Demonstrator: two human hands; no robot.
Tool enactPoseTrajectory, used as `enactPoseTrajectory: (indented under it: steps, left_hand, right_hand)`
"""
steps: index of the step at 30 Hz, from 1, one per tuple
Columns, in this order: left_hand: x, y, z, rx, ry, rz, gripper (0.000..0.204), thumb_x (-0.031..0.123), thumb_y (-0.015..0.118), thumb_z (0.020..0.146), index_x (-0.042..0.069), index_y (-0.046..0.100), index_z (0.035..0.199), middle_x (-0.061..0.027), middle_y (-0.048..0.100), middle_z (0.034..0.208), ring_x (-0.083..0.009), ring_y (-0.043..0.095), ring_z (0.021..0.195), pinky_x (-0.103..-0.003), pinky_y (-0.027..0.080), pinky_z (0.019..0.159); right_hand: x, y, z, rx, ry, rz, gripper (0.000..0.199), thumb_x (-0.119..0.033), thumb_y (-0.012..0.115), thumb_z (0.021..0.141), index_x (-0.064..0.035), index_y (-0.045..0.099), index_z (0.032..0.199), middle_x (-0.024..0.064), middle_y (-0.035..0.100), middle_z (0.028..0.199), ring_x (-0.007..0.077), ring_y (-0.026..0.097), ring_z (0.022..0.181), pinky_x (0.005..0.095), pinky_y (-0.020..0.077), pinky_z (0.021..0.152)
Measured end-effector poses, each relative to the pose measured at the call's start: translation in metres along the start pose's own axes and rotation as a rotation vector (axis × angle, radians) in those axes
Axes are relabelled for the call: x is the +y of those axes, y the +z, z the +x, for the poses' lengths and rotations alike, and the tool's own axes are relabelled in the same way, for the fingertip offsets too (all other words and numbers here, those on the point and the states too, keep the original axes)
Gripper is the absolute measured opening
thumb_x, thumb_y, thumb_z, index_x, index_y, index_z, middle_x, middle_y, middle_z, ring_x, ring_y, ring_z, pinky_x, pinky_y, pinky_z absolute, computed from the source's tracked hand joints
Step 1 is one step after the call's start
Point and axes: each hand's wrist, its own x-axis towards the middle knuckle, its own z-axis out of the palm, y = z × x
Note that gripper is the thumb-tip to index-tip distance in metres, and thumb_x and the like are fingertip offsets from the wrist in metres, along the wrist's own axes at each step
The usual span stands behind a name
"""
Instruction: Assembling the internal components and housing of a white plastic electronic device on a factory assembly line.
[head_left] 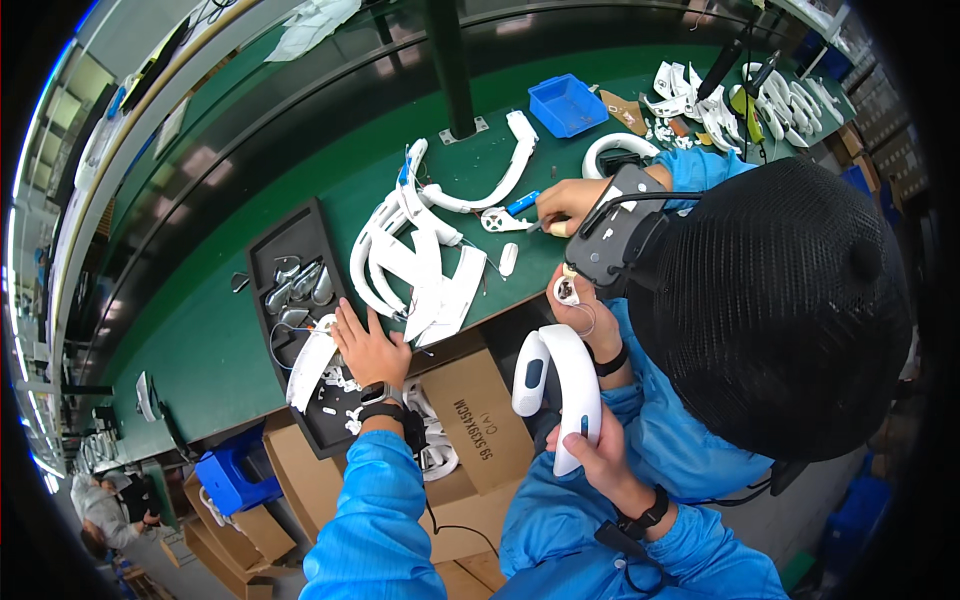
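- A co-worker's head in a black mesh cap (790,300) fills the right side and hides the surface (200,330) and whatever lies behind it.
- The co-worker's head-worn device (620,225) covers part of their near hand (585,315). That hand pinches something small and white, too small to identify.
- The co-worker's far hand (565,203) holds a blue-handled tool (522,204) against a small white part. The tool's tip is hard to make out.
- The black tray (300,235) holds grey metal pieces and small white bits. Their shapes blur together, and its near end is partly covered by the left hand (368,348).
- Under the surface edge sits a cardboard box (480,410). Loose white parts lie beside it, half hidden by the left wrist and sleeve.
- The far edges of the picture bend and go dark, so the shelves and parts up there cannot be read clearly.
- The left hand lies palm down with fingers spread, at the near end of the tray, just beside a long white strip (308,368). I cannot tell whether it touches the strip. A watch sits on the wrist, and the blue sleeve comes up from the lower edge.
- The right hand (598,447) is closed around the lower end of a white curved housing (560,385). It holds the housing upright in the air, in front of the surface edge and above the box. Its palm is hidden behind the housing.
- A pile of white curved parts (410,260) lies on the surface between the tray and the co-worker's hands.
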Motion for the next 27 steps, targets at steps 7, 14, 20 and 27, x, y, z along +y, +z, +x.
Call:
enactPoseTrajectory:
  steps: [7, 14, 20, 27]
  left_hand:
    - [0.0013, 0.0004, 0.0005, -0.005, 0.004, 0.003, 0.057, 0.015, 0.064, 0.067, 0.003, 0.058, 0.123, -0.0251, 0.033, 0.148, -0.0406, 0.032, 0.137, -0.053, 0.021, 0.115]
    - [0.0012, 0.0011, 0.0011, 0.001, -0.010, -0.005, 0.057, 0.015, 0.064, 0.067, 0.002, 0.058, 0.122, -0.0248, 0.033, 0.148, -0.0405, 0.032, 0.137, -0.053, 0.021, 0.115]
    - [-0.0017, 0.0017, 0.0002, 0.009, -0.014, -0.023, 0.054, 0.016, 0.064, 0.068, 0.001, 0.060, 0.120, -0.0250, 0.032, 0.149, -0.0402, 0.031, 0.138, -0.053, 0.020, 0.116]
    - [-0.0017, 0.0002, -0.0001, -0.007, -0.017, -0.023, 0.053, 0.017, 0.063, 0.068, 0.002, 0.060, 0.119, -0.0249, 0.032, 0.149, -0.0399, 0.031, 0.138, -0.053, 0.020, 0.116]
  right_hand:
    - [0.0011, -0.0043, -0.0017, 0.010, -0.004, 0.021, 0.048, -0.014, 0.061, 0.090, 0.0052, 0.041, 0.129, 0.0119, 0.066, 0.090, 0.0156, 0.065, 0.081, 0.0302, 0.0533, 0.075]
    - [-0.0041, -0.0058, -0.0018, 0.014, 0.013, 0.010, 0.049, -0.014, 0.061, 0.090, 0.0056, 0.039, 0.130, 0.0117, 0.066, 0.090, 0.0157, 0.064, 0.080, 0.0306, 0.0533, 0.075]
    - [-0.0038, -0.0047, -0.0030, -0.013, -0.004, -0.015, 0.049, -0.017, 0.062, 0.090, 0.0057, 0.041, 0.128, 0.0123, 0.066, 0.090, 0.0161, 0.065, 0.081, 0.0304, 0.0532, 0.075]
    - [0.0013, -0.0019, -0.0044, -0.007, 0.022, 0.020, 0.048, -0.017, 0.062, 0.090, 0.0052, 0.041, 0.127, 0.0121, 0.066, 0.090, 0.0161, 0.065, 0.081, 0.0303, 0.0531, 0.076]
